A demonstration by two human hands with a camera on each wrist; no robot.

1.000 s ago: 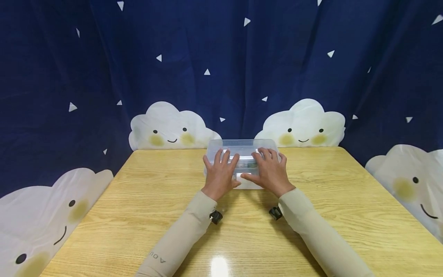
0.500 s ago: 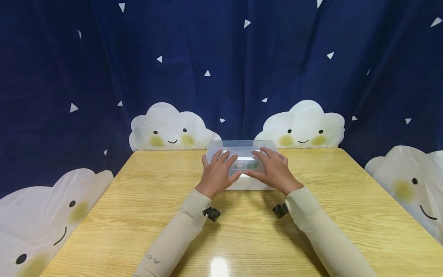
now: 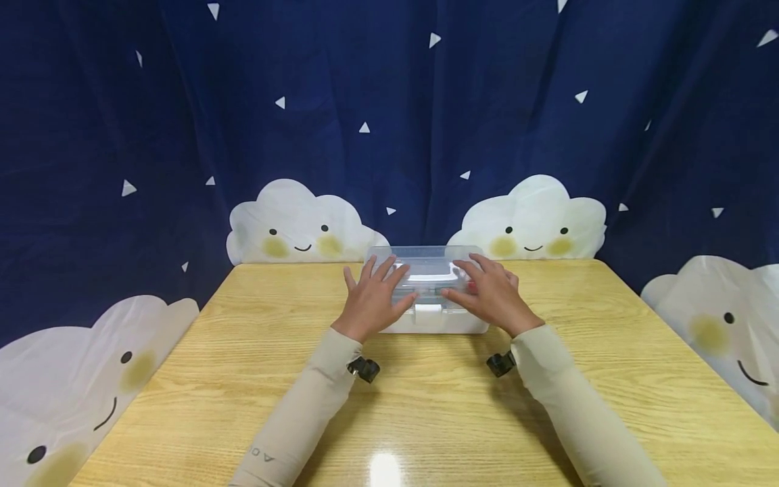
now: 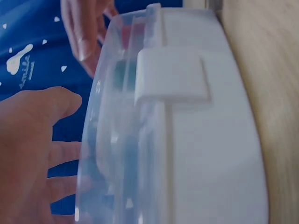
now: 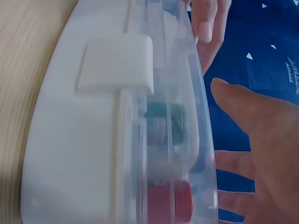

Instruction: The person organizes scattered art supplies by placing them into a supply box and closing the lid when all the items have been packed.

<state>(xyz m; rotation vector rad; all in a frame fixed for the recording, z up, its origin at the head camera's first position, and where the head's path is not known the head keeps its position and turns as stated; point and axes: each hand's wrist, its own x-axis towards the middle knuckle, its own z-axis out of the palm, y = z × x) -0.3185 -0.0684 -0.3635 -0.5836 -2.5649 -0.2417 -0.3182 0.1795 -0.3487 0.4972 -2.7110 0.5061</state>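
A storage box with a white base and a clear lid [image 3: 426, 272] stands at the far side of the table. The lid sits on the base, and a white latch [image 3: 429, 315] lies at the middle of its front. My left hand [image 3: 370, 299] is over the left part of the lid, fingers spread. Over the right part is my right hand [image 3: 491, 292], also with spread fingers. Both thumbs look clear of the lid in the wrist views; whether other fingertips touch it, I cannot tell. Through the lid show a red item [image 5: 169, 202] and a green one [image 5: 166, 123].
The box stands on a light wooden table [image 3: 274, 352], near its back edge. Behind hangs a dark blue curtain [image 3: 389, 122] with white triangles and smiling clouds. A small black wrist camera [image 3: 364, 369] is on the left wrist, and another [image 3: 501, 364] on the right.
My hands have drawn apart, the left one leftward and the right one rightward. More of the lid and the front latch now shows between them. The box has stayed in place.
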